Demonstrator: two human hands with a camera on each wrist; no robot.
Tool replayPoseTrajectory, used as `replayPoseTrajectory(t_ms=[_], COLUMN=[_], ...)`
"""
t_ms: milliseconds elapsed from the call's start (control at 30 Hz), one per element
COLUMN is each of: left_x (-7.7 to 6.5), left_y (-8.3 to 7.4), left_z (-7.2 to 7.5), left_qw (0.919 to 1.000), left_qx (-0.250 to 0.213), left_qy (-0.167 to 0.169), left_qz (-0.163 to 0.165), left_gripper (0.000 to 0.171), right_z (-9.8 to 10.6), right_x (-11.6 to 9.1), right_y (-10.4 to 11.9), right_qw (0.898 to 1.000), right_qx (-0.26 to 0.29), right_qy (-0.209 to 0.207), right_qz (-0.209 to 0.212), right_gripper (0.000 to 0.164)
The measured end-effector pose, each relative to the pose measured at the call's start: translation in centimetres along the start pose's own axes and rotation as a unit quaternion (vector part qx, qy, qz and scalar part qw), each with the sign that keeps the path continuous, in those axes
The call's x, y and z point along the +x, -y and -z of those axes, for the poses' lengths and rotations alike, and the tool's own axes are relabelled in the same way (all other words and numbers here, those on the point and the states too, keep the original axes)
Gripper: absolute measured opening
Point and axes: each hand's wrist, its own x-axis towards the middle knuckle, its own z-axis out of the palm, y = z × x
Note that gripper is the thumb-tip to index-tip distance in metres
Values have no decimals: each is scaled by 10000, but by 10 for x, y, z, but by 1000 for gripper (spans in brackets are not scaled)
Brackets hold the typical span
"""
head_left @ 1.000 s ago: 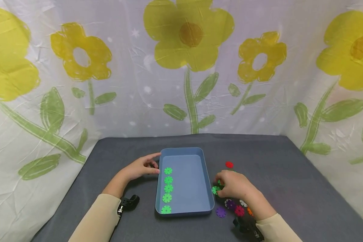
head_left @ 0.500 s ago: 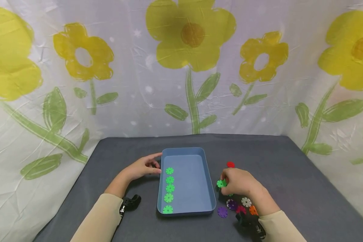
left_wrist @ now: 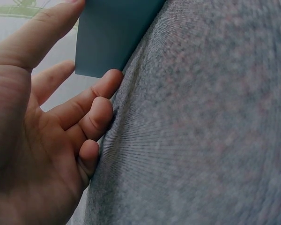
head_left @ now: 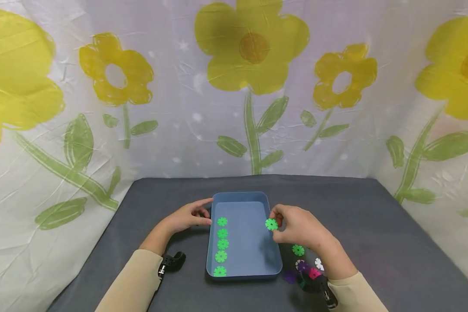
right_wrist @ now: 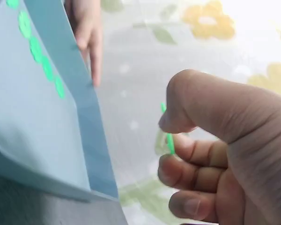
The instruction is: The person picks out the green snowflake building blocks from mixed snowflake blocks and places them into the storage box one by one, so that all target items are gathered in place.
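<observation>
A blue rectangular tray (head_left: pixel 245 242) lies on the table, with a column of several green notched plastic discs (head_left: pixel 222 244) along its left side. My left hand (head_left: pixel 189 216) rests against the tray's left wall, thumb and index fingertip at the rim; in the left wrist view the other fingers lie loosely bent beside the tray. My right hand (head_left: pixel 298 225) pinches another green notched disc (head_left: pixel 271 224) between thumb and fingers, over the tray's right edge. Seen from the right wrist, that disc (right_wrist: pixel 170 143) is almost edge-on.
Right of the tray, partly under my right wrist, lie loose discs: a green one (head_left: pixel 298 250), a white one (head_left: pixel 319 264), a pink one (head_left: pixel 314 273) and purple ones (head_left: pixel 303 266). Dark grey cloth (head_left: pixel 171 190) covers the table. A flower-printed curtain (head_left: pixel 171 130) hangs behind.
My right hand has lifted a green disc from the loose discs and carried it left and away from me to the tray's right edge. The left hand stays at the tray.
</observation>
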Motion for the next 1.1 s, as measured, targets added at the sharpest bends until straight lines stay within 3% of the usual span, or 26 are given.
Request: replayPoseTrajectory(t_ms=[333,500,800,1100], left_x=[0,-1,0,1], left_y=[2,1,3,1], left_z=[-2,1,-1,1], left_qw=[10000,9999,9999,9999], left_qx=[25,21,40,57], left_qy=[-16,-55,-93,-81], left_qz=[42,81,81,115], left_gripper=[82,82,81,82], right_z=[-33,-54,-85,-91], right_x=[5,12,20,20], right_y=[23,28,20,23], right_qw=[9953,9901,9717,9709], right_qx=[-143,-107,547,164], right_qy=[238,629,1798,1862], right_qz=[929,1246,1434,1496], right_gripper=[29,27,23,21])
